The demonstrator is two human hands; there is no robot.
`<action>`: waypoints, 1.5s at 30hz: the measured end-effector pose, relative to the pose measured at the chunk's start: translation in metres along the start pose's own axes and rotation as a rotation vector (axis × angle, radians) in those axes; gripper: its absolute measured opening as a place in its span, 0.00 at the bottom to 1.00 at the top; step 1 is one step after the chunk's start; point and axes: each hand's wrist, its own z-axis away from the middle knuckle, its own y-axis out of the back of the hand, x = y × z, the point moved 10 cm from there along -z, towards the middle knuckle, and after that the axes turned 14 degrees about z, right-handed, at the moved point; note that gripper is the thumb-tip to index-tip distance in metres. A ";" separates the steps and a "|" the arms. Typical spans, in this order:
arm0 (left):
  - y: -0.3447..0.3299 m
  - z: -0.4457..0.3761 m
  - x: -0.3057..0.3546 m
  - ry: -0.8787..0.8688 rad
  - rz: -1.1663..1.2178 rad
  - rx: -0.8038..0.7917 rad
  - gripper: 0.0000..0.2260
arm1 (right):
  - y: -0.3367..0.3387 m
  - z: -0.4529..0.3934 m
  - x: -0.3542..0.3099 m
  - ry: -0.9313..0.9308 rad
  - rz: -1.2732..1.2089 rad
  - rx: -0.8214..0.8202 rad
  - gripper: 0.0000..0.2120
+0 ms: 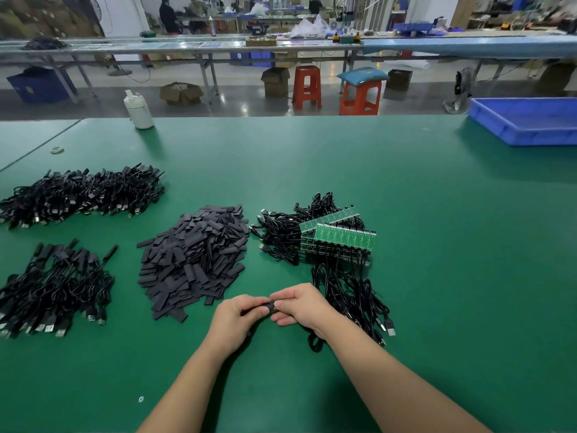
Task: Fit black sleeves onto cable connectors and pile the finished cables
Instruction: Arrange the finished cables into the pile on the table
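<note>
Both hands meet at the near middle of the table (406,189), the left hand (237,317) touching the right hand (301,307) with a sleeve (271,306) between them. Just behind the left hand lies the sleeve pile (193,260). Right of that pile sit the unfinished cables (337,264), circuit boards (340,234) on top. Far left, two finished cable piles, one (81,193) behind the other (53,289). At the far edge, a bottle (138,110) stands left and a tray (527,120) sits right.
</note>
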 end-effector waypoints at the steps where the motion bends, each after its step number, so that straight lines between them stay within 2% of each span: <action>1: -0.001 0.000 0.001 -0.008 -0.002 -0.004 0.09 | -0.001 0.000 -0.001 0.002 0.007 0.000 0.14; 15: 0.004 0.001 0.003 -0.012 -0.044 0.059 0.10 | 0.012 0.007 -0.020 0.010 0.237 -0.010 0.17; 20: 0.002 -0.003 0.004 -0.015 -0.090 0.048 0.10 | 0.018 0.011 -0.026 0.092 0.278 0.040 0.13; 26: 0.003 -0.004 0.003 -0.025 -0.111 0.067 0.08 | 0.023 0.014 -0.021 0.100 0.394 0.107 0.07; 32: 0.002 -0.003 0.001 -0.032 -0.123 0.070 0.09 | 0.020 0.014 -0.016 0.099 0.327 0.140 0.03; 38: 0.001 -0.001 0.000 -0.041 -0.145 0.095 0.12 | 0.018 0.011 -0.013 0.066 0.322 0.161 0.06; 42: 0.001 0.004 0.004 -0.067 -0.186 0.158 0.15 | 0.019 0.010 -0.013 0.066 0.302 0.174 0.03; 45: -0.001 0.008 0.011 -0.105 -0.218 0.175 0.18 | 0.014 0.010 -0.013 0.065 0.271 0.131 0.09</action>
